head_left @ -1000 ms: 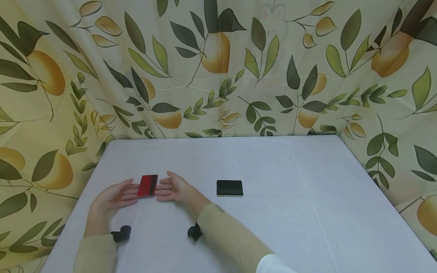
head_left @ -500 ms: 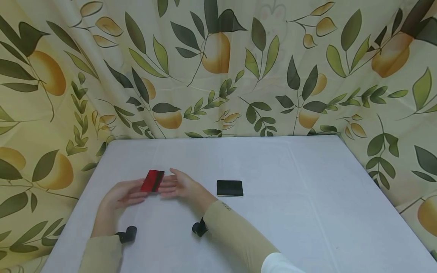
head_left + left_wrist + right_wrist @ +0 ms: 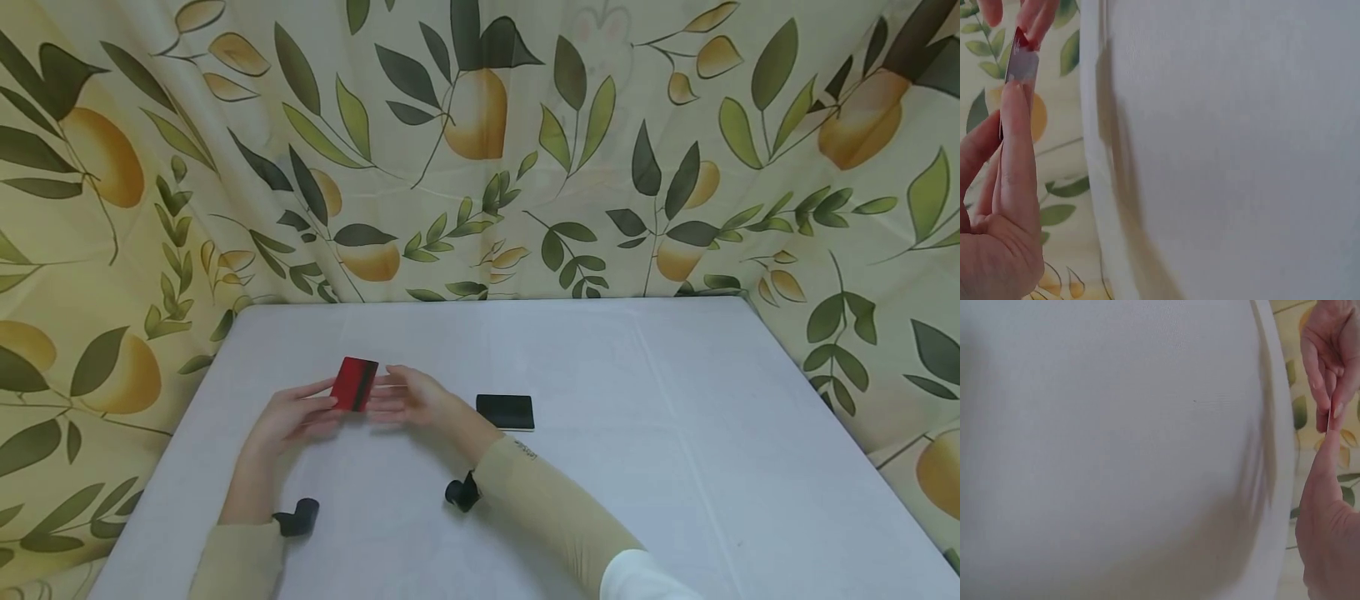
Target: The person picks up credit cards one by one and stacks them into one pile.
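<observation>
A red card (image 3: 350, 385) with a dark stripe is held up over the table, tilted, between the two hands. The left hand (image 3: 292, 421) pinches its left side between thumb and fingers. At the card's right edge the right hand (image 3: 420, 398) has its fingers straight, their tips reaching behind the card, its thumb raised apart from it. In the left wrist view the card (image 3: 1022, 65) appears nearly edge-on at the left hand's fingertips. The right wrist view has only a thin sliver of the card (image 3: 1331, 417) between the hands' fingertips.
A black flat rectangular item (image 3: 506, 412) with a pale lower edge lies on the white-covered table (image 3: 637, 500), right of the right hand. A curtain (image 3: 420, 225) printed with fruit and leaves hangs along the table's back and sides.
Both hands have moved right and slightly farther from the body, carrying the red card along and raising it. The black item has stayed in place.
</observation>
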Action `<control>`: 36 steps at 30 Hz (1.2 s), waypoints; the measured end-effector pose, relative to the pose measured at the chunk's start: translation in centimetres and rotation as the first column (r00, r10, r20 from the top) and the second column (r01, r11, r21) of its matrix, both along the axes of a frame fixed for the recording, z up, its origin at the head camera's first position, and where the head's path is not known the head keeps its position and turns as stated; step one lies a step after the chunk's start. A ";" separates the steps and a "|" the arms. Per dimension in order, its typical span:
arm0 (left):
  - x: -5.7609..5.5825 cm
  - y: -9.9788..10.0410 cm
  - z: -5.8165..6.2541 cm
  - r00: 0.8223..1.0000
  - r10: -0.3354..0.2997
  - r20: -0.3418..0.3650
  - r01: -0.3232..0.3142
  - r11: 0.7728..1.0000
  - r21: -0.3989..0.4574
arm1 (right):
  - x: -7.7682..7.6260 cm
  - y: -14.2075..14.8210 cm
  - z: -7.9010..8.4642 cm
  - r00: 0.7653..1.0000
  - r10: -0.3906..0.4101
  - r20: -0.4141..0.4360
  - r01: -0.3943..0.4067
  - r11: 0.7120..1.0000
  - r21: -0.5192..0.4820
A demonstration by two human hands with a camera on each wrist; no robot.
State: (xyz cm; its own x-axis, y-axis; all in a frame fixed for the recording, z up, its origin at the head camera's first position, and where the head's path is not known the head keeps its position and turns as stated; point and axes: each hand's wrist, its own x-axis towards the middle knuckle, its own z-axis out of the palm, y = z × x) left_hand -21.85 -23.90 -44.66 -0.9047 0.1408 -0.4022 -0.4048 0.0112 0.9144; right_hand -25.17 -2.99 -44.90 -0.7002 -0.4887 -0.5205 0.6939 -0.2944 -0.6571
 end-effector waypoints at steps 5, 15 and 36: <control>0.3 1.3 0.7 0.999 0.029 -0.022 -0.029 1.000 0.011 | 0.4 0.9 0.8 0.998 -0.051 -0.032 0.053 0.996 0.070; 0.8 3.8 1.6 0.997 -0.020 -0.073 0.021 1.000 0.018 | 1.0 2.8 1.0 0.990 -0.079 -0.116 0.106 0.962 0.252; 1.1 7.7 2.3 0.971 -0.230 -0.069 0.229 0.973 -0.022 | 1.0 10.7 2.1 0.965 0.106 -0.241 -0.021 0.943 0.332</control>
State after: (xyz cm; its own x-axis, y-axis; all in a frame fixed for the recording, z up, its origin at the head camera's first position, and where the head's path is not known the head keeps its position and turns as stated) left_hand -20.75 -16.24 -42.33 -0.8750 0.3429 -0.3419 -0.3245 0.1089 0.9396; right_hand -24.12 7.75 -42.83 -0.8019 -0.3715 -0.4679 0.5029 0.0031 -0.8644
